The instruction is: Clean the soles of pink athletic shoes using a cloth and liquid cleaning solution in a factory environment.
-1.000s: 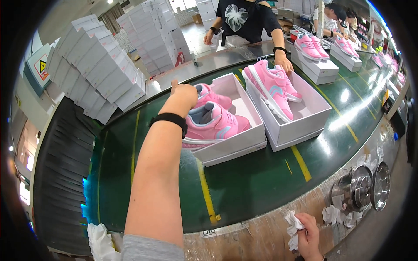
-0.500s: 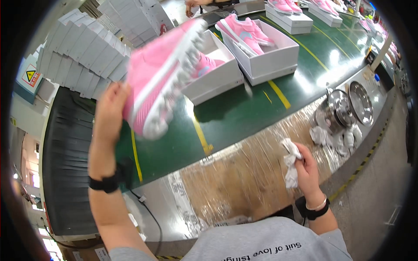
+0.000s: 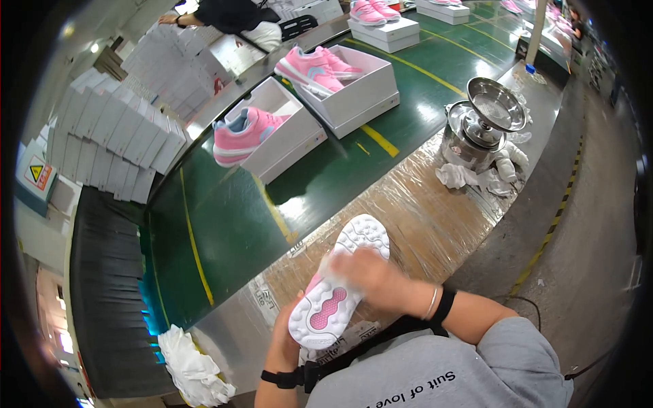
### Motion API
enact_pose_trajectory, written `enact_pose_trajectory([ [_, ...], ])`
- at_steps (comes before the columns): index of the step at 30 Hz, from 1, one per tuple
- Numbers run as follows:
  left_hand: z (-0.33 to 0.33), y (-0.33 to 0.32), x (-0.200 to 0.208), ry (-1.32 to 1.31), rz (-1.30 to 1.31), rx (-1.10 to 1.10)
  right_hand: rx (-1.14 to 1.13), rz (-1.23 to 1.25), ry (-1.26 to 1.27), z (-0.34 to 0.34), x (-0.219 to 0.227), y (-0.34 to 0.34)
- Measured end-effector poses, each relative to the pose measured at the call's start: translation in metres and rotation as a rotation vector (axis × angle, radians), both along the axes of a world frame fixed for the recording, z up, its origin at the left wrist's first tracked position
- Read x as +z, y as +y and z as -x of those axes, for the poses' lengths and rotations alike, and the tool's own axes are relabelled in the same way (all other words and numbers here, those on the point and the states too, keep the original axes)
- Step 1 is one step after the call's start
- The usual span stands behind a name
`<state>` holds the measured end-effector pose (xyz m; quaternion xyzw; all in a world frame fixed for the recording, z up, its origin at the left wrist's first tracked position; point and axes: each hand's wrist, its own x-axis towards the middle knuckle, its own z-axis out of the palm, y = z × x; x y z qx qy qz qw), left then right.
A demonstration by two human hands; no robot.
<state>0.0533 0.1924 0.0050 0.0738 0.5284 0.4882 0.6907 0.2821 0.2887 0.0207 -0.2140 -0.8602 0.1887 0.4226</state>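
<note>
My left hand (image 3: 286,321) grips a pink sneaker (image 3: 328,316) from its side, above the film-wrapped cardboard at the near edge. The shoe's white, knobbly sole with its pink middle patch faces up; most of the pink upper is hidden underneath. Blurred by motion, my right hand (image 3: 377,277) is closed on a white cloth (image 3: 331,267) and presses against the middle of the sole. Another pink sneaker (image 3: 250,136) leans out of the nearer open white shoebox (image 3: 289,148) on the green belt.
A second white shoebox (image 3: 364,102) holds a pair of pink sneakers. At the right, a metal pot (image 3: 469,139) with a dispenser dish stands beside crumpled white cloths (image 3: 457,177). White paper (image 3: 190,367) lies lower left. Stacked boxes (image 3: 126,139) and a person (image 3: 231,17) are beyond.
My left hand has brought the sneaker down from above the boxes toward me and turned it sole up. My right hand has moved left with the cloth onto the sole. The view has shifted.
</note>
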Motion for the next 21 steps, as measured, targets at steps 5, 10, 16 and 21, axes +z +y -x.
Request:
enact_pose_trajectory([
  [5,0.004,0.012,-0.007,-0.206,0.031,-0.011,-0.425,0.284,0.044,-0.02,-0.051,0.067],
  [10,0.007,0.011,-0.012,-0.189,0.025,-0.06,0.045,0.17,0.108,0.015,0.005,-0.004],
  [16,0.004,0.009,-0.018,-0.206,0.055,-0.163,-0.28,0.206,0.032,-0.004,-0.016,0.062],
  [21,0.01,0.002,-0.03,-0.236,0.047,-0.257,-0.41,0.28,-0.002,-0.004,-0.036,0.06],
])
